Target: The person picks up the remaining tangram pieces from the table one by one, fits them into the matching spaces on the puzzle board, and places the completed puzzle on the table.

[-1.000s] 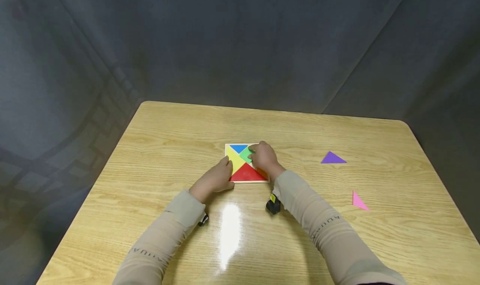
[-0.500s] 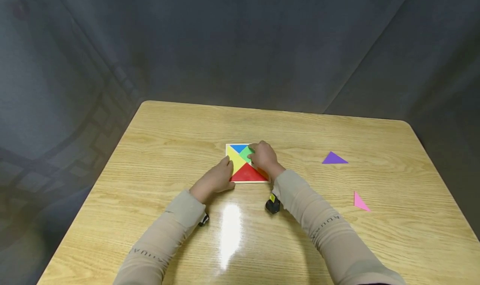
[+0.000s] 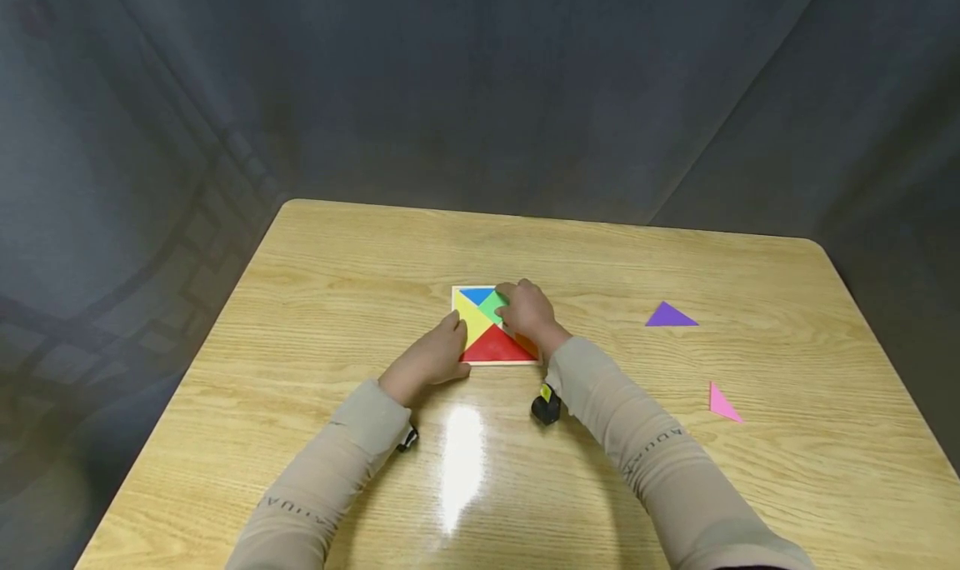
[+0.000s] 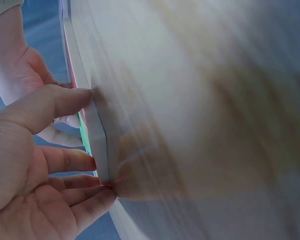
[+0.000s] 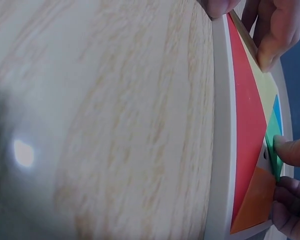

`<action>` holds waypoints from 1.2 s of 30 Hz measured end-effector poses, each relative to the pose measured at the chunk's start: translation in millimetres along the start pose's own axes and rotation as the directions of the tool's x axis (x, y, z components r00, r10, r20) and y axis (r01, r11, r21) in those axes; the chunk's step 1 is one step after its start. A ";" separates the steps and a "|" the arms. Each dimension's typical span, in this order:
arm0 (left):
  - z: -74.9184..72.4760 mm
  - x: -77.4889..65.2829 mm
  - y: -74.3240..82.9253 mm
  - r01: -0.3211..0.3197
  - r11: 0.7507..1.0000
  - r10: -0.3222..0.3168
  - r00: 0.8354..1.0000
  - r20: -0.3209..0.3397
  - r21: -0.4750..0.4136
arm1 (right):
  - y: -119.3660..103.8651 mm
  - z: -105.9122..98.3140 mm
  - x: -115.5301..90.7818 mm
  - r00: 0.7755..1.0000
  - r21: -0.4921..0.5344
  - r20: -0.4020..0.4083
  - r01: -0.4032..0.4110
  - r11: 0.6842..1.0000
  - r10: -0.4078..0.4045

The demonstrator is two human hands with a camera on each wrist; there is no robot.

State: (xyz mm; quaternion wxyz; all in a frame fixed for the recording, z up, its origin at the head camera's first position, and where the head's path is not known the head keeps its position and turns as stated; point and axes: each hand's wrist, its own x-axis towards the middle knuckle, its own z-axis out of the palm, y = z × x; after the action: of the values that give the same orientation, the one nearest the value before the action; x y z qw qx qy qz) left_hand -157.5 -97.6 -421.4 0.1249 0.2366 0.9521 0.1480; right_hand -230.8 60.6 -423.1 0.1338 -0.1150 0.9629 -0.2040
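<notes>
A person in long pale sleeves (image 3: pixel 330 470) printed with dark lettering works with both hands over a flat puzzle at a wood-grain counter (image 3: pixel 360 262), a dark curtain (image 3: pixel 480 95) hanging beyond the far edge. At left, the left hand (image 3: pixel 429 353) grips the near left corner of a shallow white tray (image 5: pixel 222 125), thumb against its near side, fingers bent against its left side. The tray lies a little left of the counter's middle, well in from the far edge. In it, a yellow triangle (image 3: pixel 470 318) runs along the left rim, a blue triangle (image 3: pixel 477 295) sits at the far rim, and a red triangle (image 3: pixel 497 347) spans the near rim. Beside the blue is a green square (image 3: pixel 491 304), pinched at its right by the thumb and forefinger of the right hand (image 3: pixel 529 312), the remaining fingers curled; whether the square sits flush cannot be told. An orange piece (image 5: pixel 255 197) lies by the tray's right rim, a bare strip of tray showing between it and the green. A black device (image 3: pixel 546 407) shows below the right wrist. Farther right lie a purple triangle (image 3: pixel 669 316) and, nearer the person and the counter's right edge, a pink triangle (image 3: pixel 723 404).
</notes>
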 end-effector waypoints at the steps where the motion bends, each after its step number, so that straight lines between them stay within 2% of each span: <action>1: -0.8 -0.7 0.8 0.000 1.000 0.000 1.000 -0.002 0.009 | -0.1 -0.2 -0.1 1.000 -0.003 0.005 -0.002 1.000 0.002; 7: -3.6 -2.3 4.0 0.004 0.998 -0.004 1.000 -0.004 0.061 | -0.9 -1.6 -0.1 0.999 -0.049 0.040 -0.003 0.999 0.005; 14: -2.8 -0.9 3.2 0.011 0.999 -0.011 1.000 0.007 0.038 | -0.7 -5.1 0.3 0.998 -0.058 0.064 0.019 0.998 -0.015; 23: -2.0 -1.1 3.0 0.008 0.998 -0.009 1.000 0.013 0.061 | 1.1 -8.0 3.5 0.994 -0.071 0.093 0.059 0.996 -0.053; 29: -2.5 -1.5 2.5 0.008 0.998 -0.009 1.000 0.011 0.070 | 0.6 -10.5 7.2 0.996 0.019 0.090 0.013 1.000 -0.015; 36: -4.2 -4.2 4.6 0.017 0.998 -0.018 1.000 0.019 0.054 | -4.0 -14.1 10.0 0.989 -0.009 0.135 -0.056 0.998 0.057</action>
State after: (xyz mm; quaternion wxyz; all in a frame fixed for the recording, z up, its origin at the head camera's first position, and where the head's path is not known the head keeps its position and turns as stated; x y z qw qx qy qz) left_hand -153.2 -96.7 -415.2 0.1292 0.2331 0.9565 0.1187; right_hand -243.8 59.4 -411.1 0.2043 -0.1015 0.9550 -0.1894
